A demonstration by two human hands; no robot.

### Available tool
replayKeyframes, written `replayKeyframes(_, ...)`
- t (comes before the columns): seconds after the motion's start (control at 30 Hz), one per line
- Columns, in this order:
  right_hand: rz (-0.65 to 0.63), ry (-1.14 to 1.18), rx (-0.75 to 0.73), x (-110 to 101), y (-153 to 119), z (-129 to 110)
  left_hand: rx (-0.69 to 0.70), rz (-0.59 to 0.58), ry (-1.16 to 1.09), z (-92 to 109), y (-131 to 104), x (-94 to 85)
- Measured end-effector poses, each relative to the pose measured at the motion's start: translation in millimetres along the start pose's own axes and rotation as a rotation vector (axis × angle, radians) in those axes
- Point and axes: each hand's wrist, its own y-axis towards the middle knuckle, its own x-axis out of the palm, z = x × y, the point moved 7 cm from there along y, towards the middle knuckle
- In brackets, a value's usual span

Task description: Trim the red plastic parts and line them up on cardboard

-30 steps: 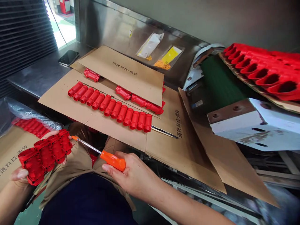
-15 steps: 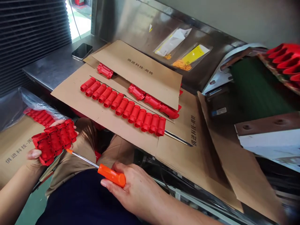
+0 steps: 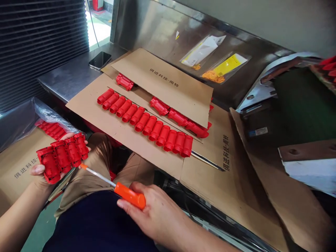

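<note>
My left hand (image 3: 43,180) is closed around a side-by-side row of several red plastic tubular parts (image 3: 64,155), with the thumb at the near left end and fingertips showing at the far right edge. My right hand (image 3: 154,208) grips the orange handle of a screwdriver-like tool (image 3: 130,195). Its thin metal shaft points left and ends in an orange tip, close by the lower right edge of the held parts. Whether the tip touches them I cannot tell. On the cardboard in front lies a slanting row of red tubes (image 3: 143,121).
A loose cardboard sheet (image 3: 162,82) covers more red parts behind the row. A phone (image 3: 99,60) lies on the metal table. Plastic packets (image 3: 227,68) lie against the metal back panel. At lower left, a plastic-lined carton (image 3: 23,171) holds red parts. Machinery (image 3: 301,101) stands at right.
The whole view has shifted, so the bench appears slightly further right and lower. The held parts are tilted a little differently in my left hand. Both grips look the same.
</note>
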Motion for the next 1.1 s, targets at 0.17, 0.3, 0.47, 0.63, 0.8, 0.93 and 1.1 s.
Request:
replayKeyframes(0.17, 0.118, 0.295, -0.009, 12.5, 3.4, 36.4, -0.027, 0.013, -0.128, 0.8, -8.9, -12.2)
replayKeyframes(0.3, 0.166, 0.558, 0.022, 62.7, 31.1, 84.0, -0.136, -0.145, -0.286, -2.6, -15.2, 1.1)
replayKeyframes(0.47, 0.209, 0.703, 0.134, 131.4, 74.8, 126.7, -0.180, -0.284, -0.267, -9.7, -15.6, 21.5)
replayKeyframes(0.63, 0.174, 0.733, 0.167, 152.1, 95.5, 134.4, -0.081, -0.076, 0.221, -18.7, -10.8, 0.4)
replayKeyframes(0.8, 0.136, 0.754, 0.228, 158.4, 97.3, 144.7, -0.031, 0.242, 0.681, 32.1, -25.2, -76.3)
replayKeyframes(0.93, 0.106, 0.764, 0.266, 165.8, 96.7, 147.0, -0.119, 0.535, 1.175, 73.8, -39.5, -155.7)
replayKeyframes(1.1, 0.051, 0.801, 0.303, 173.3, 100.2, 147.3, -0.349, 0.677, 1.728, 32.2, -43.1, -197.5)
